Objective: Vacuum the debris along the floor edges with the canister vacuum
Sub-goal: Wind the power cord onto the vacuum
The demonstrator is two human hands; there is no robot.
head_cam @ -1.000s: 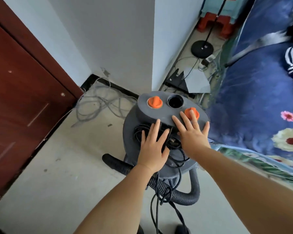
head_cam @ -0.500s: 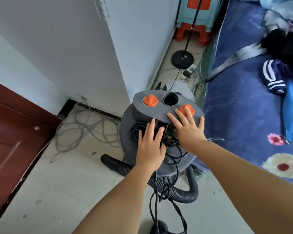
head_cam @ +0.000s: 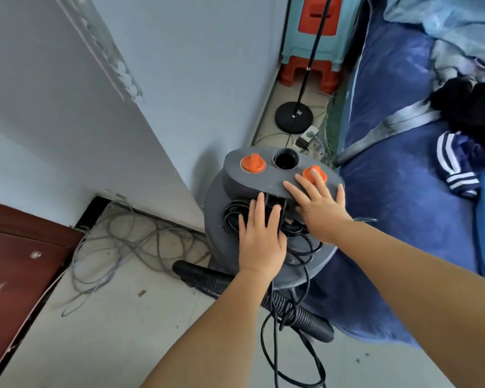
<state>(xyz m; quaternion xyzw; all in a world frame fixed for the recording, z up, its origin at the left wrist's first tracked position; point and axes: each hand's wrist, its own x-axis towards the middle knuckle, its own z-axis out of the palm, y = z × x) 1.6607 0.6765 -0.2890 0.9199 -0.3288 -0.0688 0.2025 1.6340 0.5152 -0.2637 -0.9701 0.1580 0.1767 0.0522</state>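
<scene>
A grey canister vacuum (head_cam: 219, 203) stands on the floor by the wall corner. Its top panel carries two orange knobs (head_cam: 253, 163) and a dark round port (head_cam: 284, 161). My left hand (head_cam: 261, 239) lies flat, fingers straight, on the black power cord (head_cam: 233, 217) coiled on the lid. My right hand (head_cam: 319, 203) rests flat on the panel, fingertips on the right orange knob (head_cam: 308, 172). A black ribbed hose (head_cam: 300, 312) curls on the floor below the canister. Loose cord (head_cam: 275, 348) trails toward me.
A tangle of grey cables (head_cam: 129, 242) lies along the wall edge at left, beside a dark red door (head_cam: 14, 264). A blue bed (head_cam: 398, 191) with clothes fills the right. A black lamp base (head_cam: 293, 117), a power strip (head_cam: 308, 135) and stacked stools (head_cam: 317, 37) sit behind the vacuum.
The view has swung right and up, so the door slid left and more bed shows. Both hands stay flat on the vacuum top, in the same places.
</scene>
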